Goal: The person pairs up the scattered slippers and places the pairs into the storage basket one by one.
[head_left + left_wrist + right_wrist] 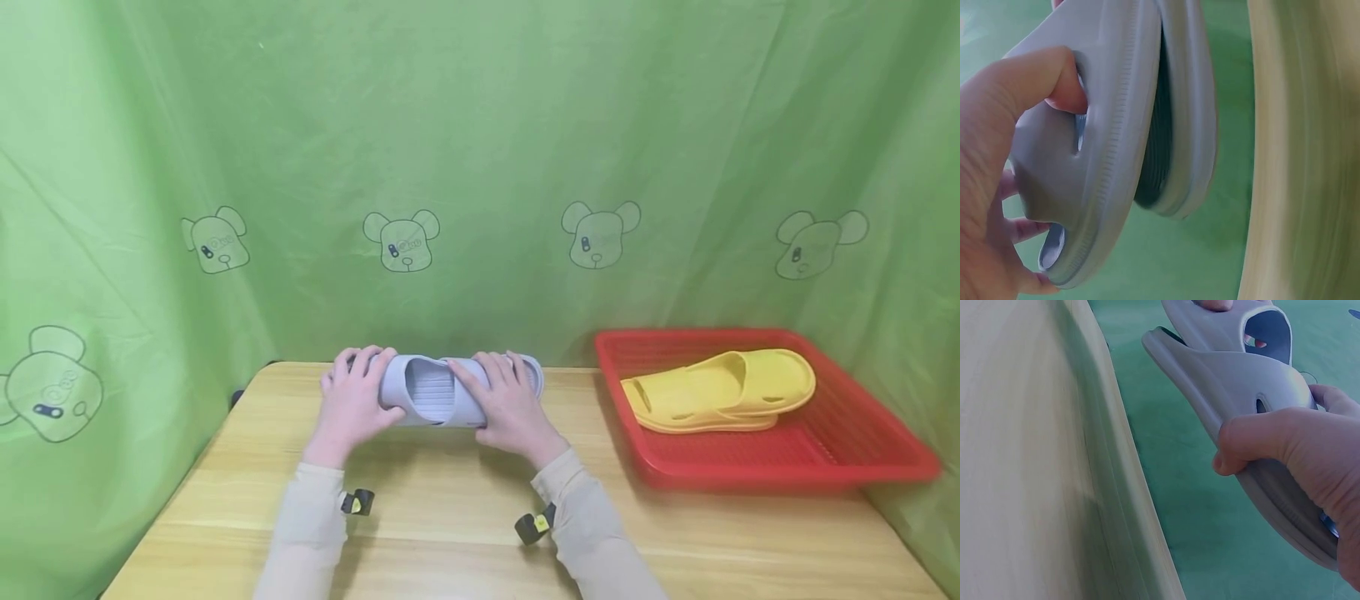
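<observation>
Two grey-blue slippers are held together above the table, overlapping sole to strap, in the head view. My left hand (356, 404) grips the left slipper (392, 390) from above. In the left wrist view its thumb (1054, 78) bends into a side slot of the slipper, and other fingers reach round the far side. My right hand (516, 410) grips the right slipper (468, 407), fingers over the strap. The right wrist view shows its thumb (1254, 440) against the sole edge. The other slipper (1194, 125) lies alongside in the left wrist view.
On the right of the wooden table (442, 533) stands a red plastic basket (787, 475) holding yellow slippers (705, 387), one stacked on the other. A green curtain (480, 125) with printed bear heads hangs behind and at both sides.
</observation>
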Demonstrator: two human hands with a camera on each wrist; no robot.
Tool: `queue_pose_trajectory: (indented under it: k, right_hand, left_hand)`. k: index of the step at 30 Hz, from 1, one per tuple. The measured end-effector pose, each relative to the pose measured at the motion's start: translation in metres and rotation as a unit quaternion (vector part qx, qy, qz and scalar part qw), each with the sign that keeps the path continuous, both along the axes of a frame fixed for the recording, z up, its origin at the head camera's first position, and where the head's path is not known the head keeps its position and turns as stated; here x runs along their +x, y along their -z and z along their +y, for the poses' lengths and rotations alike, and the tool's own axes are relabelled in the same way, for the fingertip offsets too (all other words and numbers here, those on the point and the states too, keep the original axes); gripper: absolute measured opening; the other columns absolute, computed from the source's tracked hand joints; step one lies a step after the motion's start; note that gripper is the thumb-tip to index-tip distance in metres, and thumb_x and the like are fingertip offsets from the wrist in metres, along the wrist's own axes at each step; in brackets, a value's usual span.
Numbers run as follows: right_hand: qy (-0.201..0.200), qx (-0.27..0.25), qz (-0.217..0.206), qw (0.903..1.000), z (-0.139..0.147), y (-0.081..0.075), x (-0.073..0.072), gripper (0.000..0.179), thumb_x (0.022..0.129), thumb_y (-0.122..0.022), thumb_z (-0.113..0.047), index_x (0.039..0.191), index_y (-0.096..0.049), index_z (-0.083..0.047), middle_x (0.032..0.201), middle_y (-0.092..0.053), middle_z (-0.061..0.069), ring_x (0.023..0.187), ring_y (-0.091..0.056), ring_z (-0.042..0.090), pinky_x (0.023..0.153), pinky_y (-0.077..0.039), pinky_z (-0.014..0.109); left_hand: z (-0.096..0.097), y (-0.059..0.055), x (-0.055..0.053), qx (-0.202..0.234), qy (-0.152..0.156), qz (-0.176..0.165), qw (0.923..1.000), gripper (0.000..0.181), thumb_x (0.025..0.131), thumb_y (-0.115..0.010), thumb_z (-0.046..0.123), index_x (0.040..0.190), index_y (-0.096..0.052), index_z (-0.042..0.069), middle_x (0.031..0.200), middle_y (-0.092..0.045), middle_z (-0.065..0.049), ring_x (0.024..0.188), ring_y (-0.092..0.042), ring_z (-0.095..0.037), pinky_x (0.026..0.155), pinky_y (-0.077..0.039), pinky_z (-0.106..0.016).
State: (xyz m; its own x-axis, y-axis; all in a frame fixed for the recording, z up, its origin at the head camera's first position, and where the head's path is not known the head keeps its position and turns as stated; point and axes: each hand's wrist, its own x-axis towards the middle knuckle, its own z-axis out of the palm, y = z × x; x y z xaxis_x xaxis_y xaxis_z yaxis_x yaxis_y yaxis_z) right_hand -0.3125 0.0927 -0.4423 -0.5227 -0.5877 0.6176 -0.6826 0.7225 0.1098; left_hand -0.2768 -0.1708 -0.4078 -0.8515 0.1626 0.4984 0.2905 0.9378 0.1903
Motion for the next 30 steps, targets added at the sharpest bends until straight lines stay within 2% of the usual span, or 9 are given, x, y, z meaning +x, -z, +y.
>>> queue_pose_trajectory:
  k: [7, 14, 22, 30]
  right_hand:
    - [0.011, 0.001, -0.026, 0.9996, 0.002, -0.001, 0.0, 0.12, 0.046, -0.089, -0.031, 0.151, -0.032, -0.026, 0.138, -0.046, 0.014, 0.127, -0.043, 0.032, 0.115, -0.025, 0.057]
    - [0.02, 0.001, -0.087, 0.996, -0.001, -0.005, 0.002, 0.111, 0.058, -0.086, -0.029, 0.153, -0.029, -0.029, 0.143, -0.043, 0.013, 0.133, -0.04, 0.031, 0.119, -0.02, 0.056]
    - [-0.004, -0.024, -0.099, 0.9948, 0.001, -0.004, 0.001, 0.104, 0.061, -0.09, -0.035, 0.149, -0.037, -0.025, 0.141, -0.048, 0.012, 0.13, -0.044, 0.031, 0.118, -0.025, 0.057]
    - [-0.013, -0.028, -0.074, 0.9968, 0.006, -0.007, -0.001, 0.1, 0.059, -0.089, -0.034, 0.147, -0.041, -0.024, 0.135, -0.053, 0.009, 0.126, -0.048, 0.03, 0.116, -0.028, 0.055]
  left_hand:
    - [0.006, 0.005, -0.002, 0.021, 0.01, -0.007, 0.9997, 0.084, 0.061, -0.082, 0.038, 0.137, -0.048, 0.025, 0.139, -0.049, -0.008, 0.132, -0.034, -0.039, 0.095, -0.037, -0.065]
    - [-0.002, 0.008, -0.005, 0.021, 0.005, -0.01, 0.9997, 0.085, 0.06, -0.083, 0.037, 0.136, -0.049, 0.027, 0.14, -0.048, -0.005, 0.133, -0.032, -0.036, 0.094, -0.038, -0.064]
    - [-0.005, 0.008, -0.005, 0.018, 0.016, -0.023, 0.9995, 0.087, 0.06, -0.084, 0.039, 0.138, -0.047, 0.026, 0.144, -0.046, -0.006, 0.136, -0.031, -0.036, 0.098, -0.037, -0.067]
    - [-0.003, 0.01, -0.006, 0.02, 0.037, -0.042, 0.9983, 0.095, 0.061, -0.086, 0.034, 0.144, -0.04, 0.024, 0.15, -0.039, -0.008, 0.142, -0.025, -0.038, 0.107, -0.024, -0.074]
